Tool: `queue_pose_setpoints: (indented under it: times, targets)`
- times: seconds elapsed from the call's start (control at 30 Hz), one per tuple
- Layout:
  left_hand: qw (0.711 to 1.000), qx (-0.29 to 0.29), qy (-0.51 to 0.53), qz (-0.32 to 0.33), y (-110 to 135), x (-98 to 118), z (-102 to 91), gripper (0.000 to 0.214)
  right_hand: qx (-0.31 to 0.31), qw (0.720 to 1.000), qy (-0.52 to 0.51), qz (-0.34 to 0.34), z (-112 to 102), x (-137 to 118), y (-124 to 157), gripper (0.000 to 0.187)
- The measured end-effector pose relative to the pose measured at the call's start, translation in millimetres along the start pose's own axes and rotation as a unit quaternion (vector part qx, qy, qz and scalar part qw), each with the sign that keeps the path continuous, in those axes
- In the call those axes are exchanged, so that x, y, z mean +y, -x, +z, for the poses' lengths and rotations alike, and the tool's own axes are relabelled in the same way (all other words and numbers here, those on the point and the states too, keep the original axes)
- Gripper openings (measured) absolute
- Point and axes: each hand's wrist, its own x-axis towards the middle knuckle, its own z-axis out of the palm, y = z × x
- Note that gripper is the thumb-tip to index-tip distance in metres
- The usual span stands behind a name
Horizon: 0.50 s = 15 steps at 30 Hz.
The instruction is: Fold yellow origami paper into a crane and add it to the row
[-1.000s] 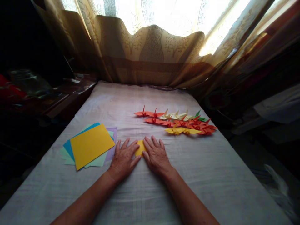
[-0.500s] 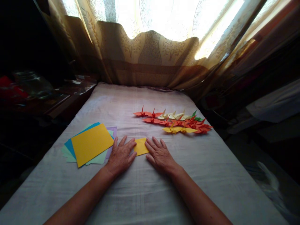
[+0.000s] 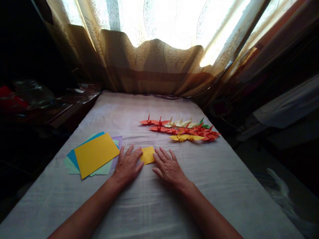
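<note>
A small folded square of yellow paper (image 3: 148, 155) lies flat on the cloth between my two hands. My left hand (image 3: 128, 164) rests palm down with its fingers spread, the fingertips at the paper's left edge. On the other side my right hand (image 3: 169, 166) also lies flat, fingers apart, its fingertips by the paper's right edge. Close to my left hand is a fanned pile of coloured paper, with a yellow sheet (image 3: 96, 155) on top and blue, light green and purple sheets beneath it.
Beyond my right hand stand several folded paper cranes: red ones (image 3: 159, 128), yellow ones (image 3: 181, 137), cream ones (image 3: 183, 123) and a green one (image 3: 202, 122). They rest on a pale bedsheet (image 3: 119, 108). A curtain (image 3: 154, 63) hangs behind; a glass jar (image 3: 35, 94) is at left.
My right hand has shifted slightly, uncovering more of the folded yellow paper's right edge. My left hand stays at its place beside the paper. The whole view has tilted a little.
</note>
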Motion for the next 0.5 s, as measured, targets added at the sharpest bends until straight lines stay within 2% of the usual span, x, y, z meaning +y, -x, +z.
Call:
queue_pose_setpoints:
  times: [0.17,0.33,0.5]
  targets:
    - [1.0,0.003,0.0,0.002,2,-1,1.6,0.04,-0.015,0.998,-0.052,0.017,14,-17,-15,0.058]
    - [1.0,0.0,0.002,0.01,2,-3,2.6,0.042,-0.045,0.995,-0.054,0.064,14,-7,-35,0.06]
    - [1.0,0.007,0.002,0.007,3,-2,3.5,0.041,-0.049,0.996,-0.039,0.064,12,-1,-36,0.061]
